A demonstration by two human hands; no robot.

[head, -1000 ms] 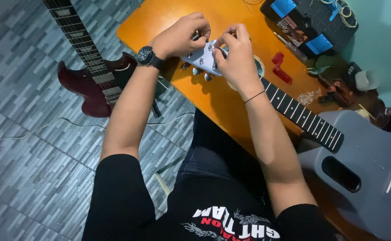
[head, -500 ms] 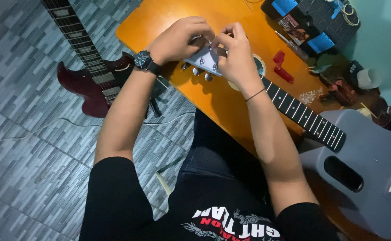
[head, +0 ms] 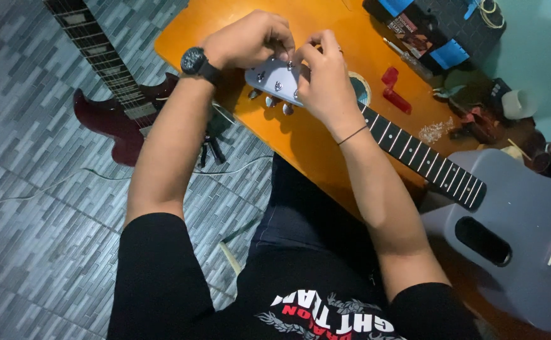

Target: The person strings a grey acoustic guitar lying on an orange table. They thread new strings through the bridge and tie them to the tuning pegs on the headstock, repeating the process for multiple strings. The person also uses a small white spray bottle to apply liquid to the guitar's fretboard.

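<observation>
While 2 hands pinch, left hand [head: 247,39], right hand [head: 326,75], 1 grey headstock [head: 274,79], 1 red guitar [head: 115,116]

Red guitar [head: 108,116], red winder [head: 394,90]

Guitar headstock [head: 274,80] on table [head: 313,141], second guitar [head: 108,104] on floor [head: 30,208] left

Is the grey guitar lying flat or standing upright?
Lying flat: the grey guitar rests face up, its neck across the orange table, both hands at the headstock.
</observation>
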